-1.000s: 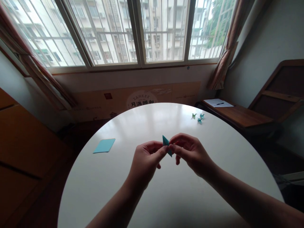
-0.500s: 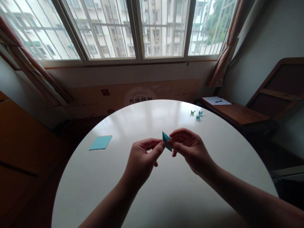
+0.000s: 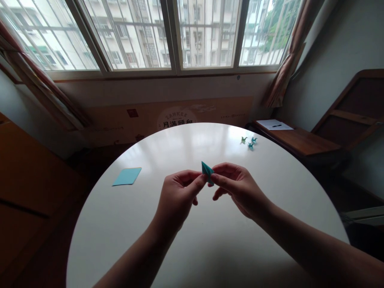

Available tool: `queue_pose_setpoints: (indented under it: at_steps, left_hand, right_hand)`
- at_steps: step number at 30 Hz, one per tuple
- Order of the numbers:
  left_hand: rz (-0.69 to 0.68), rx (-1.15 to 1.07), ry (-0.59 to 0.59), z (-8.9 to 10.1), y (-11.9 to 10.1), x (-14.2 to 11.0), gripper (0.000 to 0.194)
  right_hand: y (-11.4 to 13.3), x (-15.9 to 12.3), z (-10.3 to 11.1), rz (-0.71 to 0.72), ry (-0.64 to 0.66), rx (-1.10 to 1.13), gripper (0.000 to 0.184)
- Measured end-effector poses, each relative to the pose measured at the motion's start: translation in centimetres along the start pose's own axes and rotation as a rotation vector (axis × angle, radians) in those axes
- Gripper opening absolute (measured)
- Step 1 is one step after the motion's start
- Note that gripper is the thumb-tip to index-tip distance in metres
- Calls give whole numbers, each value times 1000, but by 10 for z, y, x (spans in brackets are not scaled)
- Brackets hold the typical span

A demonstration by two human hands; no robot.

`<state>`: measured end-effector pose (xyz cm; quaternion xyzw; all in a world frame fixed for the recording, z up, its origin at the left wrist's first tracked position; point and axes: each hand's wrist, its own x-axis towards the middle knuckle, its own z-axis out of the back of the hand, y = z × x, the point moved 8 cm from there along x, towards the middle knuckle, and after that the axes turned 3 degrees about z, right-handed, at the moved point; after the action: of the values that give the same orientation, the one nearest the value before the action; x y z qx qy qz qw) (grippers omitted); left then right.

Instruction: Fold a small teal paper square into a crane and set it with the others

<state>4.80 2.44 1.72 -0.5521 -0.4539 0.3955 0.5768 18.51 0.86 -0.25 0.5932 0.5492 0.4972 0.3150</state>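
Observation:
A small folded piece of teal origami paper [image 3: 207,169] is held up over the middle of the table, its pointed tip facing up and slightly left. My left hand [image 3: 181,192] pinches its lower left side between thumb and index finger. From the other side, my right hand [image 3: 235,184] grips its right edge with thumb and fingertips. The fingertips cover part of the lower folds. To the left on the table lies a stack or sheet of light blue square paper [image 3: 127,176].
The round white table [image 3: 204,240] fills the foreground. Three small folded paper birds [image 3: 251,145] stand near its far right edge. Beyond them, a wooden bench or chair seat [image 3: 312,142] carries a white paper [image 3: 267,125] with a pen. A barred window [image 3: 207,36] is behind.
The folded paper has shifted slightly left and turned, its shape now narrower below. My right fingers have moved along with it. The view has tilted a little.

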Motion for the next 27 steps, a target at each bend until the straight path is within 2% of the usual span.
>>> queue_pose_setpoints:
  at_steps: [7, 12, 14, 19, 24, 27]
  left_hand:
    - [-29, 127, -38, 2, -2, -2, 20]
    - [-132, 299, -119, 4, -16, -5, 17]
    - [-145, 328, -104, 3, -19, -5, 17]
    - [-70, 153, 16, -2, -11, -2, 21]
    - [-71, 85, -19, 1, -7, -1, 12]
    - [-13, -6, -39, 3, -3, 1, 14]
  right_hand:
    - [1, 0, 3, 1, -14, -46, 22]
    - [3, 0, 3, 26, -31, -85, 25]
    - [5, -1, 3, 39, -41, -99, 26]
    - [5, -3, -2, 62, -19, -133, 21]
    - [7, -5, -6, 58, -3, -173, 21]
    - [5, -6, -8, 25, 20, -168, 24]
